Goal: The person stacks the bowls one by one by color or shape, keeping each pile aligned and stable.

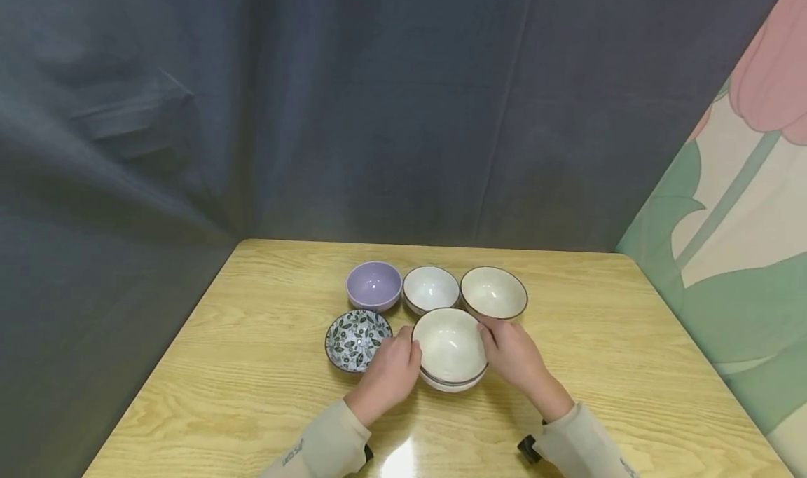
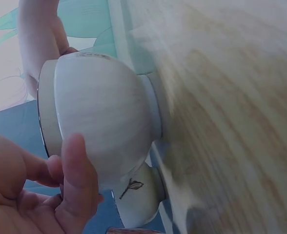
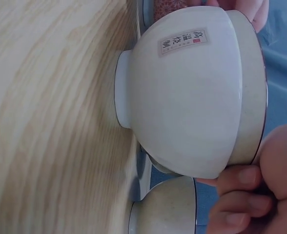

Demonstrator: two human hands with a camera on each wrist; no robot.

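Observation:
A cream bowl (image 1: 450,341) with a dark rim sits nested inside a white bowl (image 3: 187,92), which carries a small printed label. My left hand (image 1: 392,367) grips the stack at the left side of the rims, thumb on the near side. From the other side my right hand (image 1: 513,355) holds the rims, its thumb by the cream bowl's edge. The white bowl's foot is close over the table in both wrist views. Just beside my left hand lies a bowl with a leafy pattern inside (image 1: 356,338), partly covered by that hand.
Along the back stand a purple bowl (image 1: 374,285), a white bowl with a dark rim (image 1: 431,289) and another cream bowl (image 1: 494,292), side by side. They stand on a light wooden table (image 1: 252,366). A dark curtain (image 1: 391,113) hangs behind the table's far edge.

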